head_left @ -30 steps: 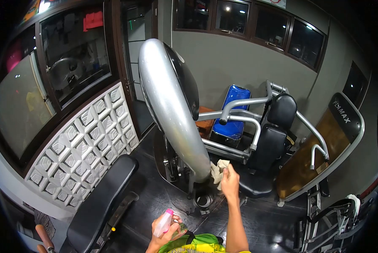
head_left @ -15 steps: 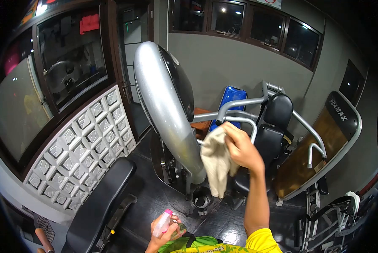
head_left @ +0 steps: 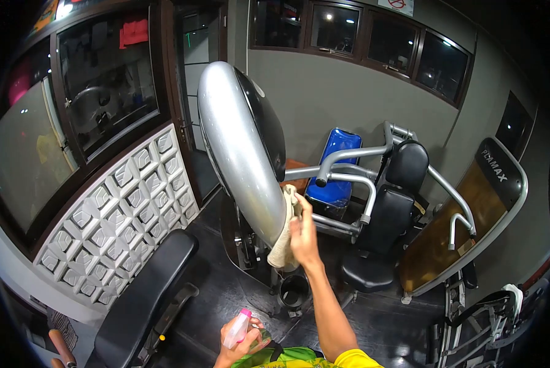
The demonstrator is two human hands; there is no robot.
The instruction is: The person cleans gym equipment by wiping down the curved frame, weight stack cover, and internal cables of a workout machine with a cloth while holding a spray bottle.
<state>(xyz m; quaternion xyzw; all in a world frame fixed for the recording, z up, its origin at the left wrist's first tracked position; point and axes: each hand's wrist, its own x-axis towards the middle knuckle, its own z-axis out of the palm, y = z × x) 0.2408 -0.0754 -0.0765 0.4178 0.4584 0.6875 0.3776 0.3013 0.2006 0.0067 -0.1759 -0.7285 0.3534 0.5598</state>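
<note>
My right hand [head_left: 303, 236] presses a beige cloth [head_left: 282, 245] against the lower right side of a tall, curved silver machine cover [head_left: 241, 144]. The cloth is pinched at its top by the thumb side, and its lower end hangs along the cover's edge. Low in the view, close to my body, my left hand [head_left: 241, 343] is wrapped round a small clear spray bottle [head_left: 236, 333] with a pink top. Part of the bottle is hidden by the fingers.
Behind the cover stands a machine with a black padded seat [head_left: 367, 272] and grey bars. A blue pad [head_left: 336, 162] leans near the wall. At the left is a black bench [head_left: 146, 288]; a cup-like black holder [head_left: 294, 291] sits below the cloth. A brown panel [head_left: 456, 227] rises at right.
My right hand has moved left and slightly down, bringing the hanging cloth onto the silver cover's side. The left hand with the spray bottle has stayed nearly still.
</note>
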